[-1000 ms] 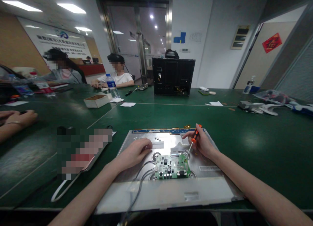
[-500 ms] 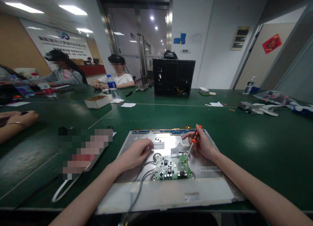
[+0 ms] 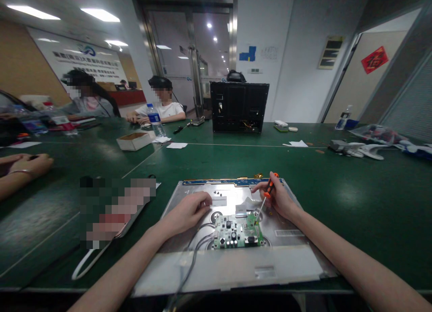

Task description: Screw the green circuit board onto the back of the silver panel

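Observation:
A silver metal monitor back panel (image 3: 297, 262) lies flat on the green table in front of me. A small green circuit board (image 3: 238, 232) sits on its middle, with grey cables (image 3: 192, 253) running off toward me. My right hand (image 3: 278, 198) grips an orange-handled screwdriver (image 3: 267, 191), its tip down on the board's upper right corner. My left hand (image 3: 186, 211) rests with curled fingers on the panel, left of the board, touching a white label. Several tiny dark screws (image 3: 218, 193) lie near that label.
A black monitor housing (image 3: 239, 106) stands upright further back. A cardboard box (image 3: 134, 140) and a water bottle (image 3: 155, 119) lie at the left. A pixelated object (image 3: 114, 208) lies beside the panel. Two people sit at the far left; another person's hand (image 3: 29, 163) rests on the table.

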Tool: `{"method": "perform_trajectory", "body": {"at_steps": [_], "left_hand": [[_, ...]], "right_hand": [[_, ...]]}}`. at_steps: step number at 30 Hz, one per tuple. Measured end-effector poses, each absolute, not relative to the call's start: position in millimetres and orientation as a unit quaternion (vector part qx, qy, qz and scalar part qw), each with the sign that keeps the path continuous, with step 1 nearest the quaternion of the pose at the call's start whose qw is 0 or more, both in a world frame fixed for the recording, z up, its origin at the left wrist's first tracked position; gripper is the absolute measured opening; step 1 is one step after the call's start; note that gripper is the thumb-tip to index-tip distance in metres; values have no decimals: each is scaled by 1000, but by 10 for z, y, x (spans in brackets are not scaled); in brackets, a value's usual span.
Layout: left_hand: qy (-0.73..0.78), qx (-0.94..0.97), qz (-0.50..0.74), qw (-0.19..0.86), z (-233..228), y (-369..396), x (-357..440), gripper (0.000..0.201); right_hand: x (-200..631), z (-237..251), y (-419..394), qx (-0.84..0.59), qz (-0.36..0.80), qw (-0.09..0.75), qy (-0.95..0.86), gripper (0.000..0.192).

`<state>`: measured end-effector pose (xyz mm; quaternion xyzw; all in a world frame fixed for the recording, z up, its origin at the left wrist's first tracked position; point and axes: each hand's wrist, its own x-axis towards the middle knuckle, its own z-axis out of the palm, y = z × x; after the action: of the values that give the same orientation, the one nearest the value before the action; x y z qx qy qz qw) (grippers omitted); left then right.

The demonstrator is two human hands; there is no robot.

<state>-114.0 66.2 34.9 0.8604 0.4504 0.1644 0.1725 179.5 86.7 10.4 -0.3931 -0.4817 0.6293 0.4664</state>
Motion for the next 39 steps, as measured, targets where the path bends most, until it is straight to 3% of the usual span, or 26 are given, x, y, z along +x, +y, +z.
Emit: {"method": "perform_trajectory", "body": {"at_steps": [19, 33, 39], "left_hand": [[438, 865, 168, 179, 349, 662, -1138, 10], [417, 856, 170, 253, 364, 614, -1060, 14], [405, 850, 187, 280, 350, 603, -1029, 8]], "right_hand": [[1796, 121, 853, -393, 632, 468, -476, 70], [1783, 146, 844, -389, 635, 476, -467, 71], [1737, 325, 829, -422, 582, 526, -454, 52]]}}
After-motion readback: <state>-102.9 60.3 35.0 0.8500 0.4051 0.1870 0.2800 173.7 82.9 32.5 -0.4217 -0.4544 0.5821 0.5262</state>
